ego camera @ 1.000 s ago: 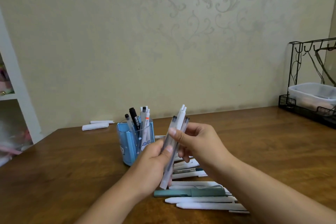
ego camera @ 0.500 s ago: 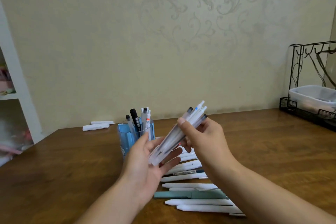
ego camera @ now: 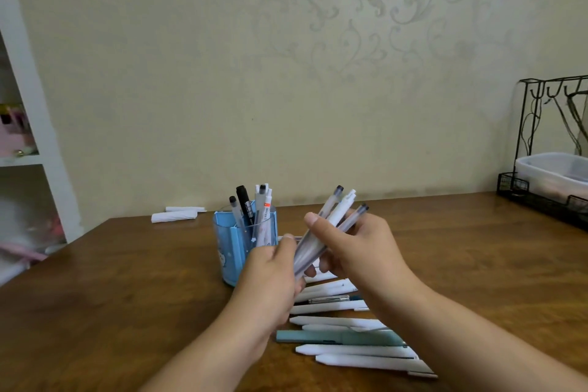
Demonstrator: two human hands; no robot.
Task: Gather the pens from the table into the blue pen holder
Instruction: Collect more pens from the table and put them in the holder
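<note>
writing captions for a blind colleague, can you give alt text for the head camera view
Both hands, left hand and right hand, hold a tilted bundle of pens above a wooden table, beside a blue pen holder already holding several pens. More pens lie on the table below the hands.

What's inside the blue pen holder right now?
The blue pen holder has several pens standing in it, caps poking above the rim: one black, the others pale or translucent. Their lower ends are hidden by its wall and the left hand.
</note>
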